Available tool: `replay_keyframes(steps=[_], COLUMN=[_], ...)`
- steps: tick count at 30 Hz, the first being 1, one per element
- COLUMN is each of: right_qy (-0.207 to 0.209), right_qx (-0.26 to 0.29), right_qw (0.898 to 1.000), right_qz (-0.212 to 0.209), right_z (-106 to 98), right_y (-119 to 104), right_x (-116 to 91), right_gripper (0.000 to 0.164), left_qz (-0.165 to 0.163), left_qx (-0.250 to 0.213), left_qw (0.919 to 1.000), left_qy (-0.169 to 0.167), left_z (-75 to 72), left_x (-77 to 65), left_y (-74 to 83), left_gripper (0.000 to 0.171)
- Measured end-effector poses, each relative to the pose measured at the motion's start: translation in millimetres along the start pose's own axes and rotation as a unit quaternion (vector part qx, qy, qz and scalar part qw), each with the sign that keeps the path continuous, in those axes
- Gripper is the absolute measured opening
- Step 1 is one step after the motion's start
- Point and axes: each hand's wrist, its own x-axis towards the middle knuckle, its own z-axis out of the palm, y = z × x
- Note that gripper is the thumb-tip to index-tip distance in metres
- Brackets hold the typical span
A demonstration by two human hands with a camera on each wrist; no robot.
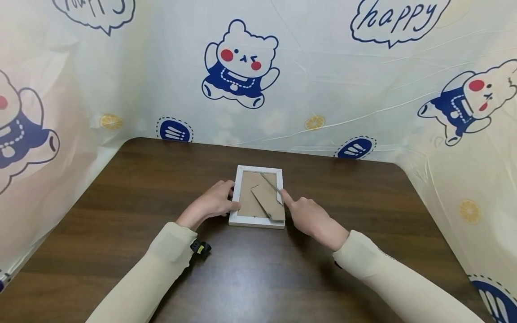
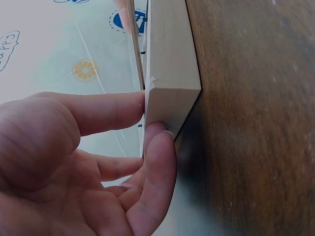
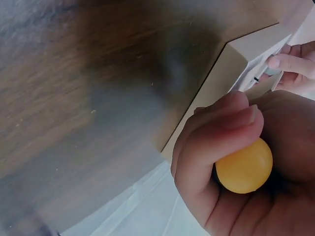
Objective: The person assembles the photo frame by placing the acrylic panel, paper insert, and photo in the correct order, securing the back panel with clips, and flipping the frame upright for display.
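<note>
A white picture frame (image 1: 256,221) lies face down on the table, its brown backing board (image 1: 247,208) and hinged stand flap (image 1: 268,202) upward. Small dark tabs show along the inner edge. My left hand (image 1: 218,199) grips the frame's left side, thumb on top and fingers against the outer edge. In my right hand (image 1: 308,217), at the frame's right side, is what looks like a screwdriver (image 1: 269,182), its thin metal shaft pointing up-left over the backing. The rounded yellow handle end (image 3: 244,166) shows within the curled fingers in the right wrist view; the tip's shape is too small to tell.
The dark wooden table (image 1: 161,179) spreads around the frame. Behind and beside it hangs a pale curtain (image 1: 315,89) printed with bears and orange slices. A black strap buckle (image 1: 200,247) sits at the left sleeve cuff.
</note>
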Motion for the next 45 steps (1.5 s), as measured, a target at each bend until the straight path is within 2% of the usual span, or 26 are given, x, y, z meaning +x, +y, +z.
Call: replay_keyframes(steps=[6, 12, 20, 33, 45], right_qy=[-0.04, -0.042, -0.051, -0.017, -0.017], right_qx=[0.024, 0.05, 0.078, 0.058, 0.014], right_qw=[0.999, 0.998, 0.996, 0.995, 0.995], right_qz=[-0.003, -0.022, -0.012, -0.083, -0.096], right_z=[-11, -20, -25, -57, -80], right_y=[12, 33, 45, 55, 43], right_x=[4, 3, -1, -12, -17], right_gripper=[0.061, 0.057, 0.059, 0.055, 0.053], left_qz=[-0.003, -0.003, 0.005, 0.008, 0.005], left_qx=[-0.002, -0.006, -0.005, -0.004, -0.007], left_qw=[1.0, 1.0, 0.9999, 0.9998, 0.9998], left_qy=[0.001, -0.002, -0.011, -0.015, -0.019], left_z=[1.1, 0.7, 1.1, -1.8, -4.0], left_x=[-1.5, -2.5, -3.8, -5.4, -5.1], left_y=[1.0, 1.9, 3.1, 0.9, -0.7], left_gripper=[0.067, 0.066, 0.063, 0.065, 0.064])
